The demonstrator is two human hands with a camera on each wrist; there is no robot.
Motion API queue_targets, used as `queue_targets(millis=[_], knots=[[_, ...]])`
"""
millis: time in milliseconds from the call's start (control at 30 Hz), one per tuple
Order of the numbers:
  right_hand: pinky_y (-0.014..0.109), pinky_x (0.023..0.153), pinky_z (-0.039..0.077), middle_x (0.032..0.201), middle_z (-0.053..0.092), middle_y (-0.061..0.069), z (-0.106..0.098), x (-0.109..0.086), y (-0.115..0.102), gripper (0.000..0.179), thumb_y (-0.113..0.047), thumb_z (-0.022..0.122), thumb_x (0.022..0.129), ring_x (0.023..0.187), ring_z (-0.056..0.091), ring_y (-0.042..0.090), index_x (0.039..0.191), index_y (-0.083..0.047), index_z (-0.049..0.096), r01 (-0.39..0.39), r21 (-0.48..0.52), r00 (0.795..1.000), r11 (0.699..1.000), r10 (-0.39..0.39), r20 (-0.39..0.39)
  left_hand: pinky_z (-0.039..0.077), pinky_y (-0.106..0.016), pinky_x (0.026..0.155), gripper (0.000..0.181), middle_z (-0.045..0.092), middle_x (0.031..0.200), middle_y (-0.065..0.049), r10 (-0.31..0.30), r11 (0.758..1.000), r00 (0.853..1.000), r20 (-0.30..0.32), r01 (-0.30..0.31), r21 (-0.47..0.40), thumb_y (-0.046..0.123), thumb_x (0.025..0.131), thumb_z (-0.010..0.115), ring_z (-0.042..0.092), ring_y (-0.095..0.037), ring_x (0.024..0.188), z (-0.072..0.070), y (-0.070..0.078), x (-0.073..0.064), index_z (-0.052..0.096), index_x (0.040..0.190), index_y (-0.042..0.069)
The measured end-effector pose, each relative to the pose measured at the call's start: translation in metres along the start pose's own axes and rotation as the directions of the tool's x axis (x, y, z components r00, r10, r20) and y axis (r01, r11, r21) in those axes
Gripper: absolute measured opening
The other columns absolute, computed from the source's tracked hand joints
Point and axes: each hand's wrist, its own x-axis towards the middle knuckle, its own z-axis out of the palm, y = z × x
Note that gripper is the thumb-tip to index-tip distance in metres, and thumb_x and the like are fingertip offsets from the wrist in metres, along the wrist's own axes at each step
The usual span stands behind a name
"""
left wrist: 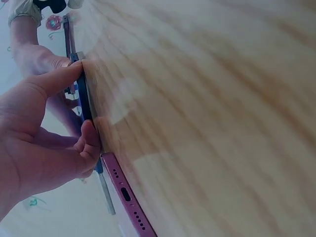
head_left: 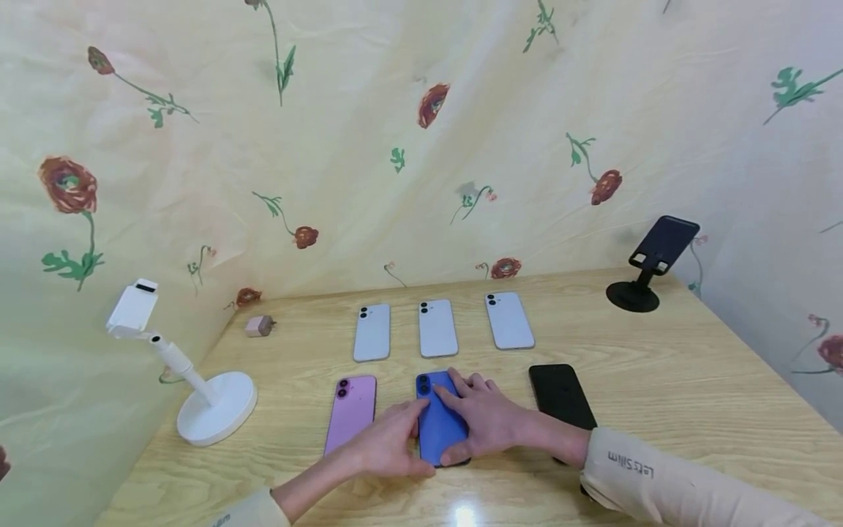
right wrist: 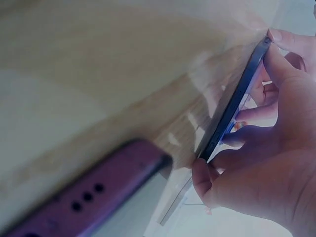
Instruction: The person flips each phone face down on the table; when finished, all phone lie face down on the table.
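Note:
A blue smartphone lies back side up on the wooden table, its camera corner away from me. My left hand holds it along the left edge and the bottom corner. From the other side my right hand grips it, thumb at the lower right corner and fingers across the upper back. In the left wrist view, thumb and a fingertip meet the dark side of the phone. The right wrist view has the phone's edge between thumb and fingers, close over the table.
A pink phone lies left, partly behind my left forearm; a black-faced phone lies right, partly under my right arm. Three white phones form a row behind. A white stand, a small charger and a black stand stand around.

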Motion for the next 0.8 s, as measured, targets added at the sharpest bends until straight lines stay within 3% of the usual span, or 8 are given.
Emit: queue_targets(millis=[167, 267, 333, 433, 500, 567, 633, 800], knots=[[0.069, 0.101, 0.030, 0.153, 0.031, 0.032, -0.012, -0.010, 0.007, 0.094, -0.053, 0.077, 0.083, 0.134, 0.033, 0.050, 0.148, 0.005, 0.043, 0.027, 0.041, 0.999, 0.999, -0.025, -0.045, 0.048, -0.036, 0.094, 0.104, 0.054, 0.134, -0.020, -0.031, 0.999, 0.999, 0.021, 0.032, -0.010, 0.041, 0.077, 0.087, 0.057, -0.023, 0.111, -0.001, 0.001, -0.002, 0.031, 0.153, -0.004], [0.063, 0.098, 0.039, 0.146, 0.045, 0.029, -0.030, -0.024, 0.017, 0.078, -0.042, 0.077, 0.087, 0.128, 0.044, 0.048, 0.141, 0.008, 0.051, 0.048, 0.069, 0.995, 0.996, -0.041, -0.095, 0.051, -0.030, 0.083, 0.094, 0.062, 0.114, -0.010, -0.027, 1.000, 0.999, -0.040, 0.027, 0.003, 0.044, 0.081, 0.083, 0.059, -0.013, 0.093, -0.002, 0.004, -0.001, 0.038, 0.149, -0.004], [0.054, 0.091, 0.048, 0.133, 0.058, 0.024, -0.044, -0.036, 0.026, 0.065, -0.033, 0.076, 0.090, 0.107, 0.060, 0.037, 0.137, 0.008, 0.056, 0.067, 0.099, 0.991, 0.993, -0.055, -0.118, 0.051, -0.026, 0.072, 0.079, 0.062, 0.096, 0.000, 0.007, 1.000, 0.994, -0.110, -0.006, 0.018, 0.041, 0.085, 0.080, 0.057, -0.007, 0.078, -0.002, 0.010, 0.001, 0.048, 0.142, -0.003], [0.044, 0.084, 0.053, 0.121, 0.067, 0.017, -0.063, -0.057, 0.046, 0.050, -0.023, 0.074, 0.093, 0.094, 0.066, 0.026, 0.130, 0.007, 0.062, 0.110, 0.085, 0.984, 0.990, -0.096, -0.150, 0.047, -0.019, 0.060, 0.055, 0.057, 0.076, 0.012, 0.060, 0.998, 0.980, -0.187, -0.065, -0.020, 0.030, 0.089, 0.077, 0.052, 0.001, 0.062, 0.002, 0.026, 0.006, 0.058, 0.130, -0.002], [0.041, 0.079, 0.054, 0.116, 0.070, 0.016, -0.073, -0.070, 0.061, 0.044, -0.019, 0.074, 0.092, 0.088, 0.067, 0.022, 0.127, 0.007, 0.064, 0.118, 0.078, 0.980, 0.990, -0.104, -0.168, 0.046, -0.015, 0.058, 0.046, 0.059, 0.072, 0.015, 0.090, 0.992, 0.974, -0.209, -0.106, -0.066, 0.022, 0.090, 0.076, 0.052, 0.005, 0.059, 0.006, 0.040, 0.012, 0.061, 0.125, -0.003], [0.042, 0.082, 0.054, 0.121, 0.068, 0.016, -0.080, -0.084, 0.076, 0.044, -0.020, 0.076, 0.091, 0.105, 0.065, 0.026, 0.126, 0.006, 0.065, 0.111, 0.053, 0.978, 0.992, -0.100, -0.181, 0.046, -0.013, 0.061, 0.045, 0.063, 0.074, 0.014, 0.106, 0.989, 0.970, -0.216, -0.126, -0.078, 0.019, 0.090, 0.076, 0.053, 0.007, 0.060, 0.012, 0.053, 0.020, 0.061, 0.126, -0.003], [0.043, 0.082, 0.054, 0.125, 0.065, 0.018, -0.085, -0.098, 0.090, 0.049, -0.020, 0.077, 0.090, 0.108, 0.063, 0.031, 0.129, 0.005, 0.063, 0.078, 0.056, 0.982, 0.995, -0.067, -0.174, 0.048, -0.016, 0.065, 0.050, 0.068, 0.081, 0.009, 0.110, 0.992, 0.972, -0.207, -0.121, -0.043, 0.022, 0.089, 0.076, 0.057, 0.005, 0.066, 0.018, 0.065, 0.028, 0.059, 0.131, -0.001], [0.057, 0.091, 0.046, 0.141, 0.048, 0.032, -0.081, -0.126, 0.120, 0.074, -0.027, 0.081, 0.084, 0.123, 0.049, 0.049, 0.143, 0.006, 0.050, 0.025, 0.053, 0.992, 0.998, -0.018, -0.127, 0.051, -0.027, 0.074, 0.075, 0.064, 0.117, -0.001, 0.055, 0.992, 0.993, -0.108, -0.042, 0.119, 0.043, 0.088, 0.075, 0.060, -0.010, 0.099, 0.034, 0.088, 0.049, 0.045, 0.149, 0.013]])
